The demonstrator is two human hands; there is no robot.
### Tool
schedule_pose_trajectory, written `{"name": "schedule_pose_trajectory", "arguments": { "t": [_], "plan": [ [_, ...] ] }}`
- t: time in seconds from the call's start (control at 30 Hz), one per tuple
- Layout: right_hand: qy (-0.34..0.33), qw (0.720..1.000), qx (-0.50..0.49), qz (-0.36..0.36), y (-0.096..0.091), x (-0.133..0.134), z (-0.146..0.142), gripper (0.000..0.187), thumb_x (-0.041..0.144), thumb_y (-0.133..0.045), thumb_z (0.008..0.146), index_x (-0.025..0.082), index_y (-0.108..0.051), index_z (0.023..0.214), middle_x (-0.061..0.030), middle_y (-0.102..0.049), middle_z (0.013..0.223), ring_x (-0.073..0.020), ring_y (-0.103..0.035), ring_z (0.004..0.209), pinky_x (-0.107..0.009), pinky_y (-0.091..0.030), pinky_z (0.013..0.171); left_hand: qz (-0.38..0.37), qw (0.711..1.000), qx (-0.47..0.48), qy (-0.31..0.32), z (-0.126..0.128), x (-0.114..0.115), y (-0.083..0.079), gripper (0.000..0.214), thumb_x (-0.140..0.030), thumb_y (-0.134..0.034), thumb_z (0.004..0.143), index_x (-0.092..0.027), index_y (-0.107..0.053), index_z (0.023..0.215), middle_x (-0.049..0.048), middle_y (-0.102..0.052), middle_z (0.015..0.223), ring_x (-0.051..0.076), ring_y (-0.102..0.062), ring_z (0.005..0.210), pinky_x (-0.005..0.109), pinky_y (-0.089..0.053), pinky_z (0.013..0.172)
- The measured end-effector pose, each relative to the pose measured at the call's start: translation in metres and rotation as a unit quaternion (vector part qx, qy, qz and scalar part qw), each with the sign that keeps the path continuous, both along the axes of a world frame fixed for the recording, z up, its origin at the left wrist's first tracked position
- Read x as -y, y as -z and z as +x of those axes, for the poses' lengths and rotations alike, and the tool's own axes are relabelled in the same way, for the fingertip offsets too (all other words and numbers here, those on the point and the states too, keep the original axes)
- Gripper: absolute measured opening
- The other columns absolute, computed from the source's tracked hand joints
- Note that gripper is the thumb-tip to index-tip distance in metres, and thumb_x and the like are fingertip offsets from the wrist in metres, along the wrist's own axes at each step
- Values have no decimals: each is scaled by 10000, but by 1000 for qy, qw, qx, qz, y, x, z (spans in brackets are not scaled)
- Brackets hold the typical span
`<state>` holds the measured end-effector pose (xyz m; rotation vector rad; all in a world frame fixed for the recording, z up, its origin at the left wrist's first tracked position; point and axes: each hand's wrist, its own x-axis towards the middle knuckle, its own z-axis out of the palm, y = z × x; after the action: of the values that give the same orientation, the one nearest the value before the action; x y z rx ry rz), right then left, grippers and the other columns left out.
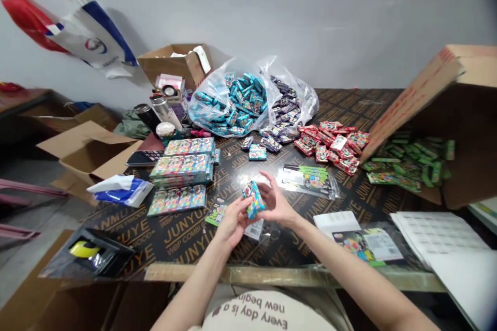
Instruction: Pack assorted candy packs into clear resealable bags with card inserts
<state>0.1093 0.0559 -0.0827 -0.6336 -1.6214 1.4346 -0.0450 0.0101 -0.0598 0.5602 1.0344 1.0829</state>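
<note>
Above the table's front middle, a small blue candy box (253, 200) with a colourful print is between my hands. My left hand (234, 221) pinches its left side. Curled around its right side is my right hand (278, 206), thumb at the lower edge and index finger raised. Beneath the hands lies a clear plastic packet with a green printed card (216, 215), partly covered. Behind them are another blue box (257, 152) and a few purple boxes (271, 143). Clear packets with green cards (306, 178) lie just right of my right hand.
Clear bags of blue boxes (248, 95) and purple boxes (287, 101) stand at the back. Red boxes (330, 142) are heaped to the right, near a tipped carton (473, 129) spilling green boxes (415, 160). Wrapped packs (182, 165) are stacked left; a tape dispenser (97, 251) sits front left.
</note>
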Motion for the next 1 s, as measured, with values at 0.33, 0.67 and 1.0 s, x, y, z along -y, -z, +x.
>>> {"name": "schedule_pose_trajectory", "arguments": {
  "t": [0.33, 0.67, 1.0],
  "plan": [
    [62, 925, 283, 246, -29, 36, 47, 818, 263, -685, 569, 240, -333, 1307, -81, -462, 1255, -279, -377, 1200, -437, -220, 1022, 87, 984, -138, 71, 27, 4, 11, 500, -258, -762, 566, -119, -548, 996, -87, -509, 496, 66, -505, 447, 182, -414, 504],
    [133, 891, 357, 247, 3, 38, 79, 857, 434, -720, 586, 209, -328, 1314, -107, -540, 1185, -279, -506, 1027, -417, -294, 908, 356, 674, -558, 327, -25, 4, 29, 941, -318, -774, 467, -302, -360, 1313, 94, -451, 1314, 322, -354, 1239, 566, -50, 1041],
    [62, 909, 344, 228, 2, 46, 72, 831, 282, -702, 564, 211, -327, 1301, -89, -534, 1185, -262, -487, 1063, -425, -246, 954, 385, 665, -601, 221, -4, 2, 28, 1079, -328, -721, 508, -226, -128, 1403, 79, -508, 1121, 283, -451, 1073, 493, -203, 1028]
  ]
}}
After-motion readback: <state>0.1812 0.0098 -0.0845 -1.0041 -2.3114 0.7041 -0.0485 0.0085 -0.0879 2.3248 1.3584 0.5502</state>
